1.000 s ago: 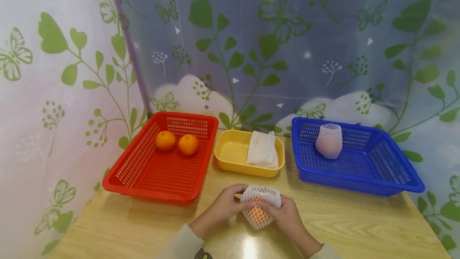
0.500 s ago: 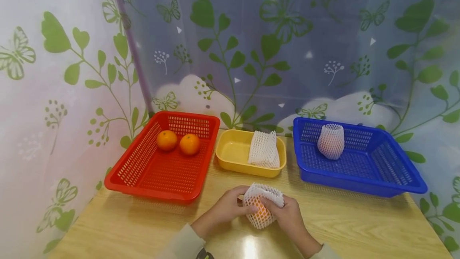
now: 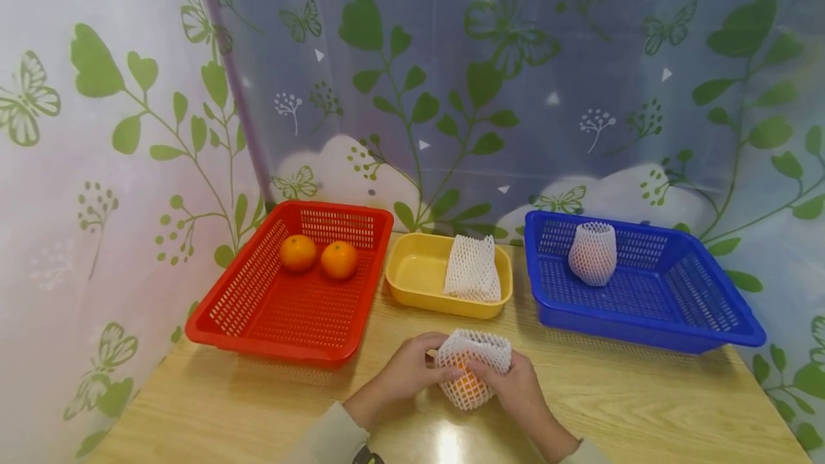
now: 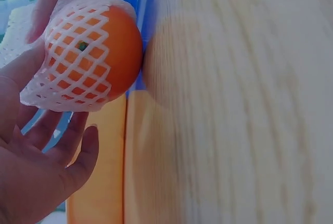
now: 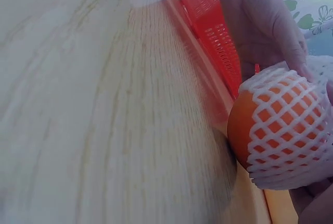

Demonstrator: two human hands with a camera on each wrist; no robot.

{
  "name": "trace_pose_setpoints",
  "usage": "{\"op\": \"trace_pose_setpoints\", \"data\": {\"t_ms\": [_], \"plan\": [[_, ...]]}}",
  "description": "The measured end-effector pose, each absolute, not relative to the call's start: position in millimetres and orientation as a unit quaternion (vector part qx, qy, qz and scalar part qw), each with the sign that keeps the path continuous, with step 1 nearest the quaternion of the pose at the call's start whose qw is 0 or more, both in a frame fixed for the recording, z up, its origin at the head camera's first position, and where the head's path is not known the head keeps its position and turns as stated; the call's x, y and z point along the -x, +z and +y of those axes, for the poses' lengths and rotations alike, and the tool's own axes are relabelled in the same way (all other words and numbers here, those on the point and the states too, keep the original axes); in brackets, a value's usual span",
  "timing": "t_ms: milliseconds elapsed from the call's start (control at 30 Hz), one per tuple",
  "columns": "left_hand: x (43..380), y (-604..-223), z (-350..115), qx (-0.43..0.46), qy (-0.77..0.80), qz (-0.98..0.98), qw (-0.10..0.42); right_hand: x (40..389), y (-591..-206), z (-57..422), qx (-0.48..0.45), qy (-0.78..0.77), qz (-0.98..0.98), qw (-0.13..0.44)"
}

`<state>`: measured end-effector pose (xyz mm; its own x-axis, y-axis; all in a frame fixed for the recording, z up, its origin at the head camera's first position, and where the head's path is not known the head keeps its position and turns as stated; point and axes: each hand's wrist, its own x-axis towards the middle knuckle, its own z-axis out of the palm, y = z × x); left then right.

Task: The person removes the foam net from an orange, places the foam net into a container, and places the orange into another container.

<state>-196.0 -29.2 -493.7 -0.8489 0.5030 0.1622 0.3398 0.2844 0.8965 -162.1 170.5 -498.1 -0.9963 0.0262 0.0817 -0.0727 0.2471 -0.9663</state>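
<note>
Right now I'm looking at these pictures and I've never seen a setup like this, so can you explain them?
There's no machine, just a person's bare hands. The wide picture comes from a camera worn on the head; the two close ones come from a camera on each wrist. On the wooden table are a red basket with two oranges, a yellow tray holding white netting, and a blue basket with one netted item. The left hand and right hand together hold another orange, partly covered by a foam net.
</note>
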Motion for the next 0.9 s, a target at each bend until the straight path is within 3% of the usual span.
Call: {"op": "trace_pose_setpoints", "data": {"t_ms": [200, 900], "plan": [[198.6, -493.6, -30.1, -0.255, 0.538, 0.801, 0.05, 161.0, -499.3, 171.7, -0.016, 0.616, -0.788, 0.001], [196.7, -492.4, -34.6, -0.255, 0.542, 0.796, 0.085, 160.5, -500.0, 170.1, -0.039, 0.613, -0.789, 0.021]]}}
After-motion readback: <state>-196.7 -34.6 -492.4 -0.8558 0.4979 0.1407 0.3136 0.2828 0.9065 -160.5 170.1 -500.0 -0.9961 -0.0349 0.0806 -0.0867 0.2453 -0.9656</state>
